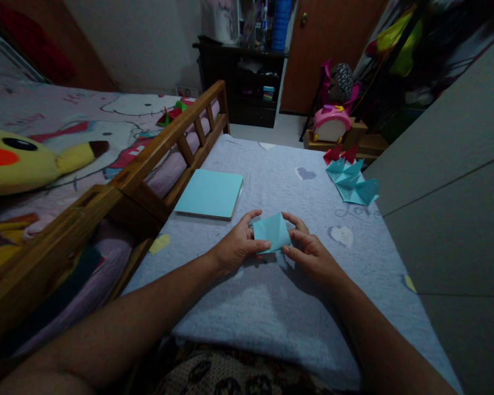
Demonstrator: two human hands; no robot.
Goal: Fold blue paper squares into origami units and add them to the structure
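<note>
A small folded piece of light blue origami paper (271, 231) is held up between my two hands, just over the cloth-covered surface. My left hand (242, 240) grips its left side, thumb lying across the front and fingers behind. At its right edge, my right hand (307, 244) closes on the paper with thumb and fingers. Beyond my left hand lies a stack of square light blue paper (209, 193). Folded blue origami pieces (351, 182) stand at the right far side, with red origami (341, 154) just behind them.
A wooden rail (177, 140) runs along the left, with a bed and a yellow plush toy (20, 159) past it. A pale cabinet (448, 181) borders the right. At the back stand a dark shelf (241, 82) and a pink toy case (332, 123).
</note>
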